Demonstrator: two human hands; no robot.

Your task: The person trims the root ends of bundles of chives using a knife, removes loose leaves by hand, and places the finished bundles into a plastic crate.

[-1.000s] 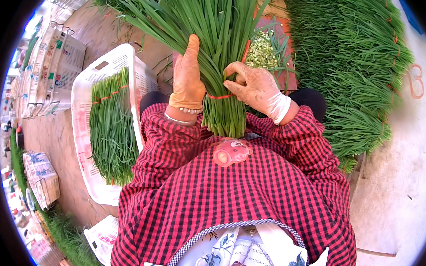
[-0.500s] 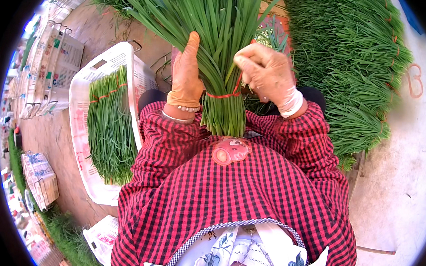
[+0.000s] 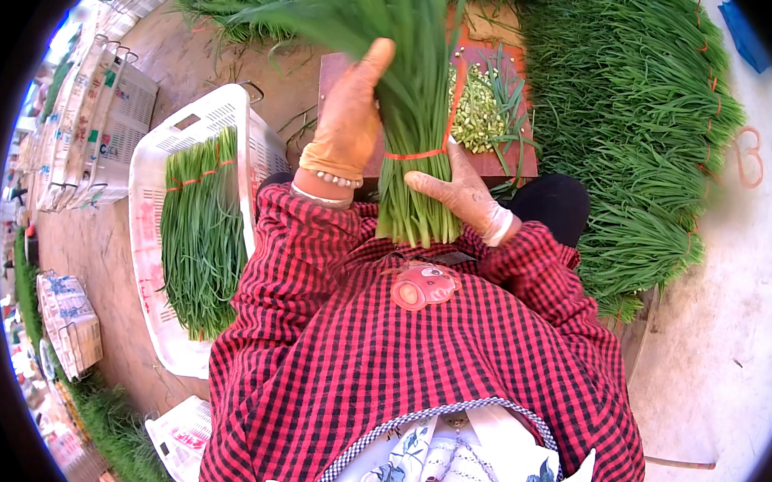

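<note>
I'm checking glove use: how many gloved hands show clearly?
2: the left hand at the green bundle's left side, the right hand at its lower right. Others may be hidden.

Your smock (image 3: 432,357) is checked red and black, your left hand (image 3: 347,121) gloved orange, the leafy bundle (image 3: 417,112) green, its tie (image 3: 417,154) orange-red, the basket (image 3: 214,103) white.

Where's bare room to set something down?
Mostly bare: pale surface right of the banded greens, and brown floor between the white basket and stacked crates. Crowded: the red board beyond the held bundle, strewn with trimmings on its right.
</note>
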